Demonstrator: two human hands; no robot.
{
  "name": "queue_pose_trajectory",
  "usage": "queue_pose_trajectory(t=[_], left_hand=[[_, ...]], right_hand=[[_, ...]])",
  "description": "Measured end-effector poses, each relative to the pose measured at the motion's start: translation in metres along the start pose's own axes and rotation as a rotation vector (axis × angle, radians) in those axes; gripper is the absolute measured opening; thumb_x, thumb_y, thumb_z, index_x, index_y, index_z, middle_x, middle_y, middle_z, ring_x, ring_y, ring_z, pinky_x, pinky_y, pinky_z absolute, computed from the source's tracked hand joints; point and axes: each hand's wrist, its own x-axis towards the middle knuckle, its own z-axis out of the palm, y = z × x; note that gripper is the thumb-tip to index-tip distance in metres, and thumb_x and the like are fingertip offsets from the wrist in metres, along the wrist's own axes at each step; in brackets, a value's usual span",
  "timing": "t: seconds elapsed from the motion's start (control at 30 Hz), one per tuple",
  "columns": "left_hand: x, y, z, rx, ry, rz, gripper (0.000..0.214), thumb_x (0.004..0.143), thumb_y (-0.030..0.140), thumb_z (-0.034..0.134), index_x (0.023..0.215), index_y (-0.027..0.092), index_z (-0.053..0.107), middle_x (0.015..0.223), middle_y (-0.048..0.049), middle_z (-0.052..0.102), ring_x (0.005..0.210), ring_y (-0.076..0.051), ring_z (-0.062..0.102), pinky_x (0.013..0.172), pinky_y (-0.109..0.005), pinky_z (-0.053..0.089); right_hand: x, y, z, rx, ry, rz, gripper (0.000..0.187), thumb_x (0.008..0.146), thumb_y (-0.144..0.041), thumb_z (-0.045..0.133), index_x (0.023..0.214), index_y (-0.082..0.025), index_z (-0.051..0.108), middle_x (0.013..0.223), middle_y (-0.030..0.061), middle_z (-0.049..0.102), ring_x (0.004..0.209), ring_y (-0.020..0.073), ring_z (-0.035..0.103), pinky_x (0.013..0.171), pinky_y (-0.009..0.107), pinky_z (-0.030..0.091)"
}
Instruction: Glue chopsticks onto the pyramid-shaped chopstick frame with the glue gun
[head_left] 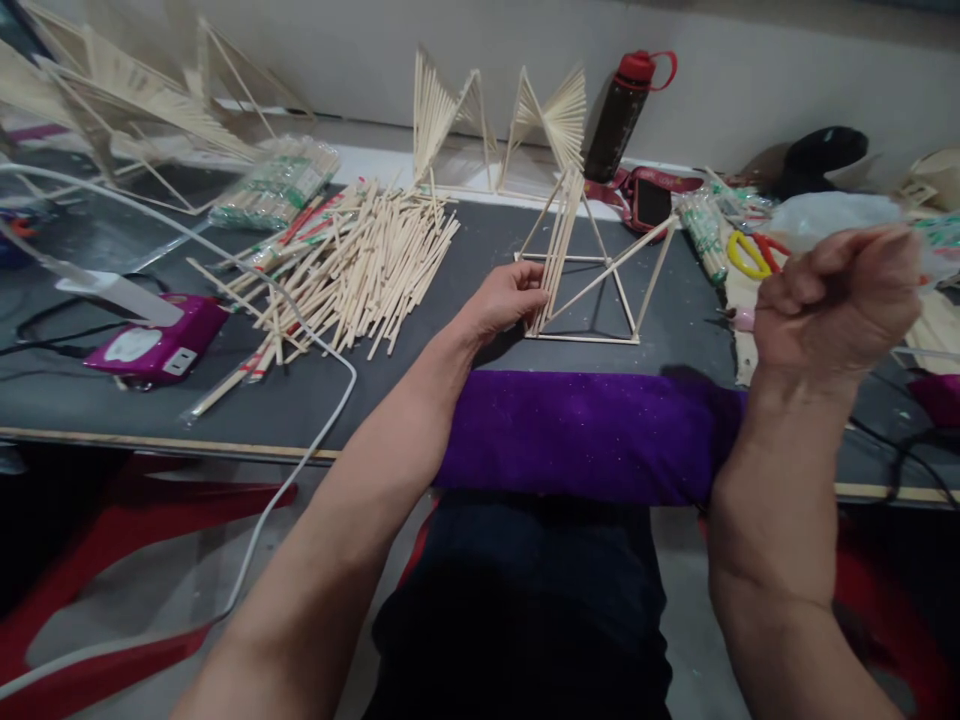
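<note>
A small frame of thin wooden sticks point(583, 338) stands on the dark table in front of me, with a row of sticks fanning up its left side. My left hand point(510, 298) is closed on that row near its lower end, thumb and fingers pinching the sticks. My right hand point(836, 300) is raised at the right, apart from the frame, above the things on that side. Its fingers are curled inward, and what they hold, if anything, is hidden. A loose pile of chopsticks point(390, 260) lies left of the frame.
Two finished-looking stick models point(547, 125) stand at the back beside a dark bottle point(619, 115). Wrapped chopsticks point(277, 180) lie back left. A purple power adapter point(157, 340) and white cable are at left. Yellow-handled scissors point(746, 257) lie right; purple cloth point(577, 430) covers the front edge.
</note>
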Motion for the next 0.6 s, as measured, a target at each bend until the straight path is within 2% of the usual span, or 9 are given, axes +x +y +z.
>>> queue_pose_trajectory(t=[0.1,0.23,0.3,0.37,0.6], left_hand=[[-0.001,0.002,0.000,-0.025,0.043,0.014,0.027,0.074,0.009,0.064,0.101,0.014,0.066,0.085,-0.0042,0.067,0.072,-0.012,0.060,0.066,-0.026,0.044],[-0.002,0.005,-0.002,-0.087,0.076,0.015,0.033,0.077,0.015,0.066,0.110,0.015,0.064,0.091,-0.0045,0.067,0.082,-0.014,0.064,0.074,-0.027,0.047],[-0.002,0.006,-0.001,-0.087,0.079,-0.001,0.035,0.077,0.017,0.068,0.111,0.015,0.064,0.092,-0.0050,0.067,0.084,-0.014,0.065,0.076,-0.027,0.048],[-0.003,0.007,0.000,-0.067,0.070,-0.012,0.035,0.077,0.019,0.069,0.112,0.015,0.064,0.093,-0.0061,0.068,0.084,-0.014,0.065,0.076,-0.028,0.048],[-0.002,0.006,0.002,-0.034,0.091,0.021,0.035,0.074,0.022,0.072,0.108,0.016,0.067,0.092,-0.0045,0.069,0.082,-0.014,0.065,0.073,-0.028,0.051]], right_hand=[[0.005,0.013,-0.002,0.092,0.044,0.130,0.031,0.055,-0.046,0.073,0.066,-0.023,0.055,0.065,-0.0034,0.042,0.047,0.0073,0.027,0.043,0.027,0.011],[-0.005,0.027,0.014,-0.149,-0.061,0.191,0.015,0.065,-0.032,0.069,0.071,-0.018,0.066,0.061,0.0004,0.054,0.046,0.0085,0.037,0.043,0.026,0.017],[-0.010,0.031,0.019,-0.227,-0.127,0.204,0.014,0.069,-0.030,0.069,0.075,-0.017,0.069,0.061,0.0008,0.057,0.045,0.0083,0.040,0.043,0.025,0.020],[-0.009,0.034,0.019,-0.266,-0.137,0.194,0.015,0.073,-0.030,0.068,0.078,-0.016,0.069,0.062,0.0008,0.058,0.046,0.0081,0.041,0.043,0.025,0.022],[0.010,0.030,-0.004,-0.290,0.174,0.014,0.017,0.074,-0.038,0.061,0.072,-0.022,0.059,0.062,-0.0008,0.053,0.046,0.0101,0.041,0.042,0.026,0.026]])
